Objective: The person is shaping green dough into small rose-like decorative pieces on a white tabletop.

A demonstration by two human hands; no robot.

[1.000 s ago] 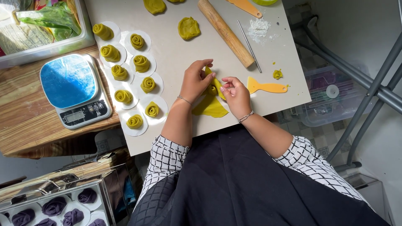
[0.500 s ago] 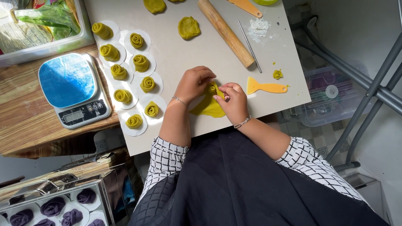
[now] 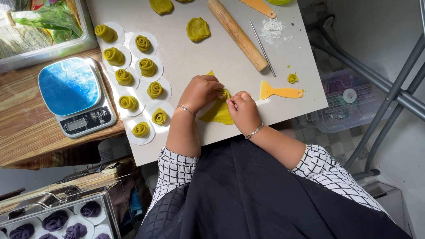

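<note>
Dough (image 3: 218,113): yellow-green sheet on the board (image 3: 186,66), between both hands — long axis toward the person.
Left hand (image 3: 200,90): fingers pinching its far end.
Right hand (image 3: 242,110): pinching too (rolled part).
Scale (image 3: 73,95): blue-topped, left.

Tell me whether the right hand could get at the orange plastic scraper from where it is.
Probably yes: the orange plastic scraper lies on bare board just beside the right hand, nothing between them, though that hand is now on yellow-green dough.
</note>
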